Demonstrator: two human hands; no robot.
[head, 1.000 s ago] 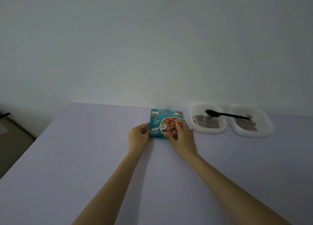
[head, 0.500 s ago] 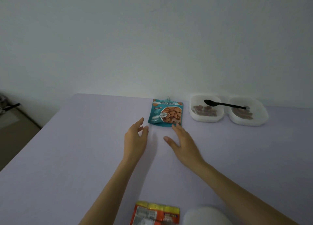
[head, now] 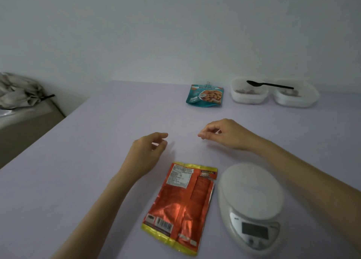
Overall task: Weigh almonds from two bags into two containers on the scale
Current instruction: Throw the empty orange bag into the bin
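Table (head: 78, 171) layout: one bag (head: 180, 206) is laid flat at the near edge, with the scale (head: 252, 206) just to its right. A second bag (head: 205, 95) is placed at the far side, by the wall. To its right, two containers (head: 249, 92) (head: 296, 94) are set side by side, touching. A spoon (head: 269, 84) is laid across both rims. Almonds are seen inside both containers.

Open table (head: 117, 161) mid-field; orange bag (head: 181, 206), scale (head: 252, 200) seemingly crowd the near edge.
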